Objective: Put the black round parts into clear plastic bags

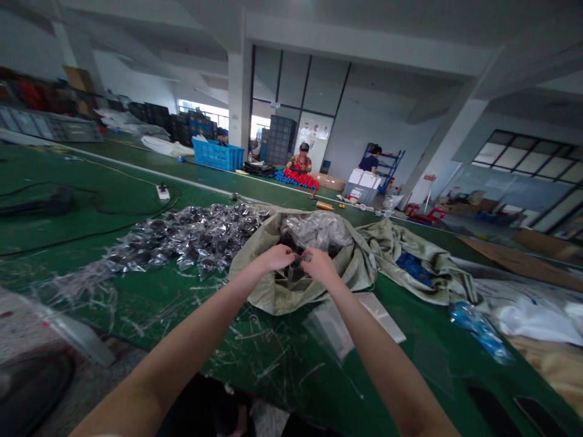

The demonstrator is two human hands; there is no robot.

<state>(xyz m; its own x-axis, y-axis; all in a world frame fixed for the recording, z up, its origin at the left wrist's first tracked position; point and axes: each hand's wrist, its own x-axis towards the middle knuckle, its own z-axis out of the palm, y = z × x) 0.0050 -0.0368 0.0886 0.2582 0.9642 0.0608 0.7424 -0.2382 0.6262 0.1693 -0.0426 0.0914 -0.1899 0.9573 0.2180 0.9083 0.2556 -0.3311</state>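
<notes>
My left hand point(279, 258) and my right hand point(317, 265) are close together over the open mouth of a pale green woven sack point(276, 297). Both are closed, with thumbs and fingers pinched. Something small and dark shows between the fingertips, too blurred to name. Inside the sack, behind my hands, lies crumpled clear plastic point(316, 229) over dark contents. To the left of the sack spreads a heap of dark items in clear plastic wrappers point(200, 233). Flat clear plastic bags point(330, 328) lie under my right forearm, beside a white sheet point(385, 317).
A second woven sack point(387, 243) holding blue items lies to the right, near a blue wrapped bundle point(480, 331). Plastic scraps litter the green table point(282, 376). Farther back are a power strip point(163, 192), a blue crate point(217, 154) and two other people.
</notes>
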